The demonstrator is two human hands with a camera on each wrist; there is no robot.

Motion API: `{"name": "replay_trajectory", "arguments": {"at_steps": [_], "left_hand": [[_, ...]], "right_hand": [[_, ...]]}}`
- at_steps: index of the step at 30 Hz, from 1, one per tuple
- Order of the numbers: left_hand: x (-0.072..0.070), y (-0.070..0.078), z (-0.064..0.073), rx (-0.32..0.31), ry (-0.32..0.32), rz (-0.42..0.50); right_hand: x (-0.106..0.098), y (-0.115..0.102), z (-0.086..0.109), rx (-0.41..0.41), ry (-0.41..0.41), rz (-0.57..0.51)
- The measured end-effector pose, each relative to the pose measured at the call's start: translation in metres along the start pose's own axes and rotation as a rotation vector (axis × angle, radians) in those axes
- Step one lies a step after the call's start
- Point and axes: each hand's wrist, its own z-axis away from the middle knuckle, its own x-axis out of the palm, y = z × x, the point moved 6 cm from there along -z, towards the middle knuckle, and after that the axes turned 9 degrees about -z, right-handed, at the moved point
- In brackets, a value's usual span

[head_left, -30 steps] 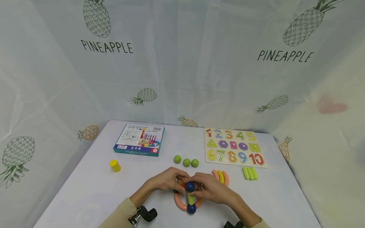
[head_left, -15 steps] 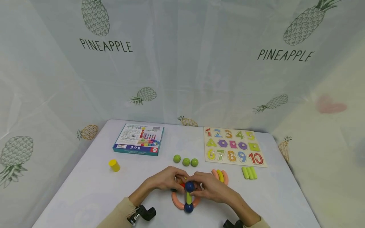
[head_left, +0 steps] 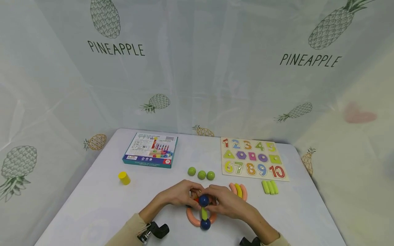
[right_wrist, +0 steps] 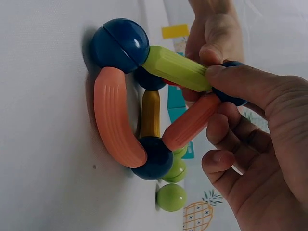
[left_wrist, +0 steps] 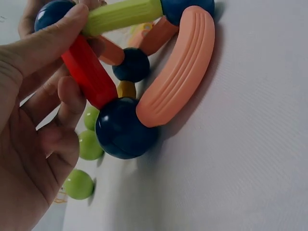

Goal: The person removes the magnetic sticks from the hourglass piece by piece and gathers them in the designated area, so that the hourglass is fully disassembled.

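Observation:
A pyramid-like frame of magnetic sticks and balls stands on the table between both hands. At its top is a blue ball point(head_left: 204, 200), from which a lime stick point(right_wrist: 178, 68), a red stick point(left_wrist: 90, 72) and a salmon stick point(right_wrist: 191, 122) slope down to lower blue balls. Curved salmon sticks point(left_wrist: 180, 72) and a yellow stick point(right_wrist: 150, 113) join the lower balls. My left hand point(head_left: 181, 194) grips the top by the ball and red stick, its thumb on the ball. My right hand point(head_left: 229, 202) pinches the top, thumb at the lime stick's upper end.
Beyond the hands lie three green balls point(head_left: 201, 175), a teal box point(head_left: 150, 150) and a number puzzle board point(head_left: 253, 159). Curved sticks point(head_left: 238, 191) and lime sticks point(head_left: 270, 187) sit to the right. A yellow cylinder point(head_left: 124, 178) stands on the left.
Both hands keep their hold at the top of the frame. The frame and hands shift only very slightly; the other things stay where they were.

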Motion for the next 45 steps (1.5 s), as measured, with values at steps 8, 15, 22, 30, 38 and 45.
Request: {"name": "replay_trajectory", "arguments": {"at_steps": [8,15,22,30,38,45], "left_hand": [[0.002,0.001,0.0,0.0,0.005,0.026],[0.001,0.003,0.001,0.002,0.007,0.016],[0.0,0.003,0.001,-0.004,0.006,0.021],[0.001,0.001,0.0,-0.005,-0.004,0.023],[0.001,0.0,0.0,0.0,-0.005,0.043],[0.002,-0.001,-0.001,0.012,-0.017,0.06]], "right_hand": [[0.001,0.001,0.0,0.04,-0.013,0.004],[0.0,-0.001,-0.001,0.04,-0.011,0.001],[-0.001,-0.002,-0.001,0.044,-0.024,-0.001],[-0.001,-0.003,-0.002,0.02,-0.026,-0.009],[-0.009,-0.003,-0.001,0.022,0.0,-0.103],[-0.01,-0.002,-0.002,0.01,0.021,-0.092]]}}
